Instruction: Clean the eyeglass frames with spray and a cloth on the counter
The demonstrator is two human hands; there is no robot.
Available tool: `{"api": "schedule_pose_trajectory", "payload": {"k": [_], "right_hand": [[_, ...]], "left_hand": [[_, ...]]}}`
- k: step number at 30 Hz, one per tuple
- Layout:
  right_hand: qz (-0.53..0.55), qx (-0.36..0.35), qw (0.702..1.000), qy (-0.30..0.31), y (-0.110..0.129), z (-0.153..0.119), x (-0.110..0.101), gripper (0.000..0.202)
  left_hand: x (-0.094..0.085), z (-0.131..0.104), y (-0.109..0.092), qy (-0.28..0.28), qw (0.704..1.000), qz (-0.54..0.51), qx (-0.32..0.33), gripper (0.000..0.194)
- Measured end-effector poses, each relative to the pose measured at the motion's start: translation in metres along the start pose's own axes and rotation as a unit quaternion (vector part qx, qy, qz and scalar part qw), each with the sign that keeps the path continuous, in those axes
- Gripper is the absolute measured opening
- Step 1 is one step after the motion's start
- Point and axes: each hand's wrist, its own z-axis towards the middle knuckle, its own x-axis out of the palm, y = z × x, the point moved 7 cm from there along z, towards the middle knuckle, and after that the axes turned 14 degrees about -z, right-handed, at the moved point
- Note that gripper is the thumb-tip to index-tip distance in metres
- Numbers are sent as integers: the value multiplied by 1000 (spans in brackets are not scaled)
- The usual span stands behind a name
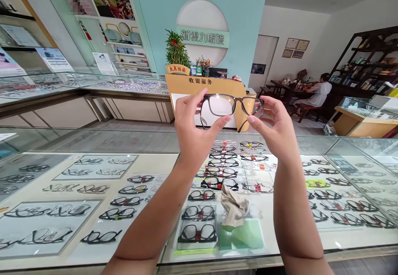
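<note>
A pair of black-rimmed eyeglasses (234,100) is held up in front of me, above the glass counter (149,136). My left hand (192,119) pinches the frame at its left end, thumb below the lens and forefinger at the top corner. At the other end my right hand (275,123) grips the frame between thumb and fingers. The temples hang down behind the lenses, partly hidden. Below, on the glass top, lies a crumpled beige cloth or paper (234,205) beside a green sheet (241,234).
Rows of eyeglasses (220,183) fill the display case under the glass. Beyond stands a wooden cashier desk (183,85) with a plant (176,49). A person (317,90) sits at a dark table at the right. Another display counter (124,86) runs along the left.
</note>
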Motion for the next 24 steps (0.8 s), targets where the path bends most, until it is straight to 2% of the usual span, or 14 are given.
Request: {"api": "schedule_pose_trajectory", "payload": {"k": [4,8,15,24], "right_hand": [[-9,-5,1000,-4,1,0,1,67],[-29,-5,999,-33,1,-2,1,67],[-65,-12,994,-88,9,-6,3,71],[-95,-46,990,-95,13,-7,1,66]], "left_hand": [[1,0,3,3,1000,-9,-12,78],[3,-1,16,-1,998,-37,-46,80],[10,-5,39,4,991,-83,-104,65],[8,-3,40,1,992,-74,-100,66]]}}
